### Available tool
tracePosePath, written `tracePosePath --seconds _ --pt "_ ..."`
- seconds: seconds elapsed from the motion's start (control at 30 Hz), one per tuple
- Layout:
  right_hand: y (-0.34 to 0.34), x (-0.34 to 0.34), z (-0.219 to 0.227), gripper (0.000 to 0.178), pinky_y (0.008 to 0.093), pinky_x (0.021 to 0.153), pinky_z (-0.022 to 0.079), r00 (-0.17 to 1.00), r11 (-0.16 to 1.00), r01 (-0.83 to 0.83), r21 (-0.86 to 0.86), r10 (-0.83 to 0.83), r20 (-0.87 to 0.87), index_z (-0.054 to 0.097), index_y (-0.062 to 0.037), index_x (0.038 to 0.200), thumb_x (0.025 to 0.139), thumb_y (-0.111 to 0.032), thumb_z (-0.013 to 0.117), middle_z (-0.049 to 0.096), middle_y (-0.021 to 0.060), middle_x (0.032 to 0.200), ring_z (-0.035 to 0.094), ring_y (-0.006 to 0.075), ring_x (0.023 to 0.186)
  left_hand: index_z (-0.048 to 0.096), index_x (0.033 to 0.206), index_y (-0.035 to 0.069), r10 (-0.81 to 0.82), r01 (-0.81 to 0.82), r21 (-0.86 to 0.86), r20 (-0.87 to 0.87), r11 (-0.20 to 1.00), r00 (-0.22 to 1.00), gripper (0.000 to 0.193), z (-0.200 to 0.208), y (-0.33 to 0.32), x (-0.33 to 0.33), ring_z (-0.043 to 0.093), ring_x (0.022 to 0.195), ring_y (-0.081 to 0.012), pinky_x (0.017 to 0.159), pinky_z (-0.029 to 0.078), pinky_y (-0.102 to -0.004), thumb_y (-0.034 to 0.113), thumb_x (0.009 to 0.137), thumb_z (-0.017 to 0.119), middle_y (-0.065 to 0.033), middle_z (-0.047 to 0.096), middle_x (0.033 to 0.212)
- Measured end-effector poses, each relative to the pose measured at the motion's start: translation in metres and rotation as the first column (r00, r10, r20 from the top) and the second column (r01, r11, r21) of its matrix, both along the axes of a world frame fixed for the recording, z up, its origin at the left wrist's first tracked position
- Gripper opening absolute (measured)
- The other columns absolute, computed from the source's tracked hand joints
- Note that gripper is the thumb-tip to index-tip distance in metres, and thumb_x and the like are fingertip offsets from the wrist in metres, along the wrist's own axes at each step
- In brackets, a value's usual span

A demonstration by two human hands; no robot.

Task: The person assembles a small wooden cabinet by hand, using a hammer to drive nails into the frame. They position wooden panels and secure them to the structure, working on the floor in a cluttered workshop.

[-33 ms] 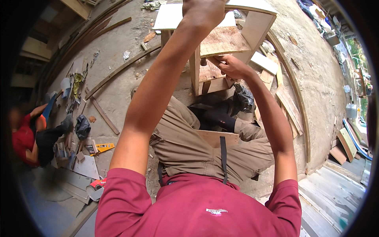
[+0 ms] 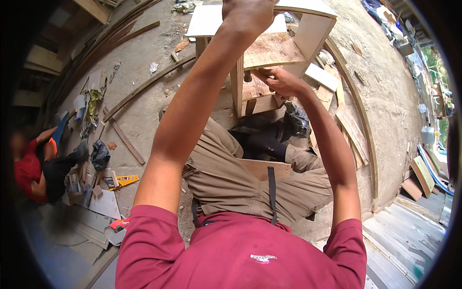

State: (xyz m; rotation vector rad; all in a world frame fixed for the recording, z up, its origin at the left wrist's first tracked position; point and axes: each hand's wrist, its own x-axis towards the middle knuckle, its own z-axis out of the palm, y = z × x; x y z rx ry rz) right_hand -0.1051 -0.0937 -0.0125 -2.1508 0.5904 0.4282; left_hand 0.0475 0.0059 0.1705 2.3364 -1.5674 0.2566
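Observation:
A wooden box (image 2: 313, 41) with white-faced outer boards and an inner shelf (image 2: 272, 50) stands in front of me. Over its top board is my left hand (image 2: 249, 14), cut by the upper edge of the view. It looks closed, but its fingertips and whatever they grip are hidden. My right hand (image 2: 285, 83) reaches into the opening below the shelf, fingers curled around what appears to be a hammer. The dark, rounded hammer head (image 2: 248, 76) shows just under the shelf's front edge; the handle is mostly covered by my fingers.
A small board (image 2: 264, 168) lies across my lap between my legs. Offcuts (image 2: 351, 127) and a long strip (image 2: 368, 144) lie at the right, beside a black plastic bag (image 2: 297, 120). A yellow-handled saw (image 2: 126, 180) rests at the left, near another person (image 2: 31, 168) in red.

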Motion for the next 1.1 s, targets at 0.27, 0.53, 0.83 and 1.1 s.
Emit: tracePosePath --seconds 0.27,0.53,0.83,1.1 --pt "0.014 0.011 0.028 0.045 0.0354 0.053 0.055 0.991 0.997 -0.080 -0.024 0.077 -0.110 0.057 -0.0125 0.141 0.100 -0.030 0.051 0.063 0.0101 0.073 0.063 0.0193 0.056 0.057 0.138 0.020 -0.014 0.014 -0.008 -0.001 1.000 1.000 0.039 0.000 0.004 0.001 0.063 0.114 -0.0341 0.094 0.052 -0.0489 0.027 0.100 0.053 -0.0171 0.063 0.127" --pt "0.062 -0.047 0.001 0.035 0.0435 0.060 0.054 0.956 0.947 0.285 -0.148 -0.269 0.120 0.063 0.0034 0.107 0.099 -0.030 0.054 0.066 0.0223 0.073 0.068 0.0339 0.062 0.058 0.137 0.020 0.010 -0.004 -0.079 0.066 0.997 0.998 0.052 0.001 0.013 0.001 0.064 0.115 -0.0318 0.098 0.050 -0.0510 0.052 0.096 0.055 -0.0138 0.064 0.129" --pt "0.164 -0.105 -0.087 0.050 0.0453 0.066 0.055 0.715 0.903 0.335 -0.270 -0.057 0.697 0.046 -0.0009 0.136 0.092 -0.016 0.065 0.061 0.0204 0.104 0.065 0.0412 0.083 0.060 0.135 0.019 -0.011 0.011 0.003 -0.001 1.000 1.000 0.050 0.004 -0.023 0.035 0.063 0.116 -0.0321 0.098 0.051 -0.0456 0.046 0.093 0.064 -0.0104 0.065 0.129" --pt "0.150 -0.093 -0.108 0.051 0.0448 0.061 0.055 0.839 0.875 0.256 -0.412 0.011 0.544 0.046 -0.0008 0.139 0.094 -0.019 0.063 0.059 0.0165 0.094 0.066 0.0377 0.076 0.060 0.135 0.018 0.010 -0.009 0.031 -0.013 0.999 1.000 0.047 -0.003 -0.033 0.057 0.063 0.117 -0.0330 0.099 0.051 -0.0441 0.037 0.093 0.065 -0.0134 0.067 0.125"
